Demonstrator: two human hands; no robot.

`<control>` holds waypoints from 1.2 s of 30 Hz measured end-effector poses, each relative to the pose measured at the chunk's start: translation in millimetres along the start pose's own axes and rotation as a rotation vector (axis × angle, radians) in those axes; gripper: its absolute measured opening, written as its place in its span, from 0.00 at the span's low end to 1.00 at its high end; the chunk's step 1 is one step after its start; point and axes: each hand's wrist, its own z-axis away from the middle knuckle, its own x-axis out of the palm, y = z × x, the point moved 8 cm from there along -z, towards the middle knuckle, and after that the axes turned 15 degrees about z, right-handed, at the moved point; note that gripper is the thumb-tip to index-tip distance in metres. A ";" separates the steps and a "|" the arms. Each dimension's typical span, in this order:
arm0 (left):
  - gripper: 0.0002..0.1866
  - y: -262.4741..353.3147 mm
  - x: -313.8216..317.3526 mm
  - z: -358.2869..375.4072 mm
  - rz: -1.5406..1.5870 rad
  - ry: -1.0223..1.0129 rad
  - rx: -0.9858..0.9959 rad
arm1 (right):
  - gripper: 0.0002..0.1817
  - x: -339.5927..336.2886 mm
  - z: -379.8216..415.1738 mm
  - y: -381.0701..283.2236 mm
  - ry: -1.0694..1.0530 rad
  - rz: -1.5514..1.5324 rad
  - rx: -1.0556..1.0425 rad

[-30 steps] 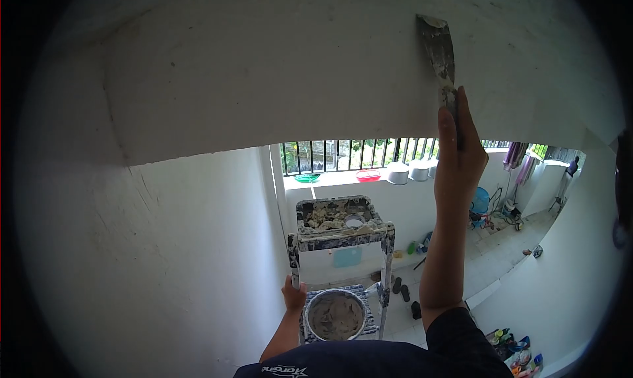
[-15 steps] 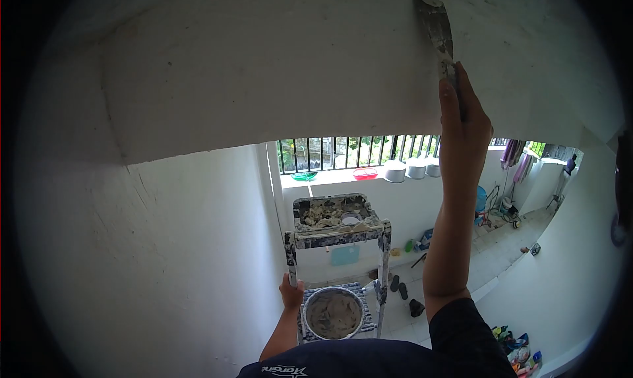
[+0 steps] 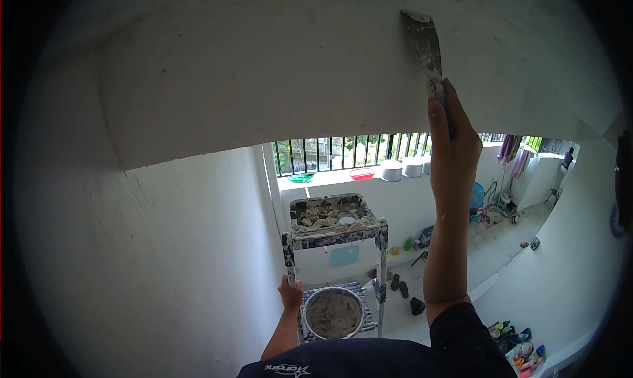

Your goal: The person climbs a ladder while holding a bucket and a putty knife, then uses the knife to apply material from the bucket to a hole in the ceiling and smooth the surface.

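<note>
The scraper (image 3: 424,45) rose from the right hand (image 3: 455,131), whose grip was closed around its handle; the blade lay beyond the fingertips, pointing up and slightly left, in front of the pale overhead wall (image 3: 264,81). Whether its edge touched the wall could not be told. The blade was flat, flared towards its far end, and its dull grey metal was streaked with pale paste, which also caked the top of the handle.

The left hand (image 3: 290,292) was closed on the left side rail of the stepladder (image 3: 382,253), low and near. The ladder's rails were blotched dark and whitish with crusted paste. On its ribbed step stood a round bucket (image 3: 333,288), holding thick, grey-beige paste with soft, swirled folds. Beyond it, at the ladder's top, a rectangular tray (image 3: 292,213) held rough, crumbly lumps and a small round whitish piece.

Farther off, a green basket (image 3: 302,178), a red basket (image 3: 362,174) and rounded white pots (image 3: 391,172) stood on a smooth ledge (image 3: 336,180) beside upright dark bars (image 3: 356,152).
</note>
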 end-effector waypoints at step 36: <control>0.13 -2.0 2.4 -0.5 0.043 -0.044 -0.013 | 0.29 -90.1 320.1 299.3 -0.259 0.048 0.669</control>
